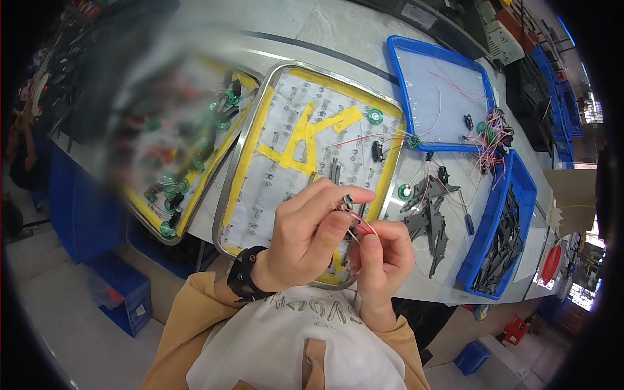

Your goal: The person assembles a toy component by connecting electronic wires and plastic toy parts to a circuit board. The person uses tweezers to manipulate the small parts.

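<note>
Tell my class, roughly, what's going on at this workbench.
A person pinches a small part in the left hand, while the right hand holds the thin red and white wires beside it. Both hands are above a yellow-taped metal tray. To the right, a blue bin holds dark strips.

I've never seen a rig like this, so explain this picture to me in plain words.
There is no machine: these are a person's two bare hands. The picture comes from a wide fisheye camera on their head, looking down, so straight edges bend. The left hand pinches a small part; the right hand holds thin wires. Beneath them, on the table, is a tray with yellow tape. To its right are a blue tray, loose dark pieces and a blue bin full of more.
</note>
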`<state>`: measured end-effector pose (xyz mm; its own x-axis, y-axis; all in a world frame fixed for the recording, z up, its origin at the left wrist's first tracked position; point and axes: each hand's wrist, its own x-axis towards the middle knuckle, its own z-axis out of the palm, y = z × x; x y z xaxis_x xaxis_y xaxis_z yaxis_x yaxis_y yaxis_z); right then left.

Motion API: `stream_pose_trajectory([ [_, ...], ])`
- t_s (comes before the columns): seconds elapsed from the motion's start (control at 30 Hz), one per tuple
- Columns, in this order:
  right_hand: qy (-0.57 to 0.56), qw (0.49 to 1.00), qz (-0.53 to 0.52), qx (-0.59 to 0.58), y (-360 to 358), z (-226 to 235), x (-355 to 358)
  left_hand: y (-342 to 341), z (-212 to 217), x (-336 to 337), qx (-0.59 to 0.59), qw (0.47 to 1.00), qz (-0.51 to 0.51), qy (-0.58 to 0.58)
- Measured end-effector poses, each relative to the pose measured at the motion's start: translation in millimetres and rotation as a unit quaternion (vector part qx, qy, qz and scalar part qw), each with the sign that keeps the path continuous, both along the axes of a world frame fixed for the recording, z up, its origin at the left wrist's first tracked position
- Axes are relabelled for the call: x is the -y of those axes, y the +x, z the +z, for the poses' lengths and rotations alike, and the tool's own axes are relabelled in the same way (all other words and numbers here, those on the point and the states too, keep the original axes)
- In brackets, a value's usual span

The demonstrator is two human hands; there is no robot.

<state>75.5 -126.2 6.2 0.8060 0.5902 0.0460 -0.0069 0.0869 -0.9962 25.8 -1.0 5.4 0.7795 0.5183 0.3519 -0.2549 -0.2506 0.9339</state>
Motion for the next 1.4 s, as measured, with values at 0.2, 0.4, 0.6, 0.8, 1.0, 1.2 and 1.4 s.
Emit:
stream_pose_trajectory([
  [0.2,0.083,0.992,0.008,-0.092,-5,3,-5,2,-2,4,0.021,0.999,-0.014,-0.041],
  [0.4,0.060,0.996,-0.071,0.017,-9,-7,-6,0,-1,9,-0.003,0.993,-0.009,-0.121],
  [0.6,0.028,0.977,-0.114,0.180,-11,-17,-7,0,-3,11,-0.012,0.993,-0.002,-0.121],
  [0.8,0.038,0.976,-0.110,0.185,-10,-16,-7,0,-2,10,-0.009,0.995,-0.004,-0.099],
  [1.0,0.059,0.979,-0.096,0.171,-10,-19,-8,0,-2,9,-0.016,0.995,0.003,-0.103],
  [1.2,0.070,0.981,-0.093,0.156,-10,-16,-5,2,-4,12,-0.018,0.993,0.003,-0.118],
  [1.4,0.066,0.983,-0.100,0.142,-14,-17,-8,1,-4,10,-0.012,0.995,0.011,-0.096],
])
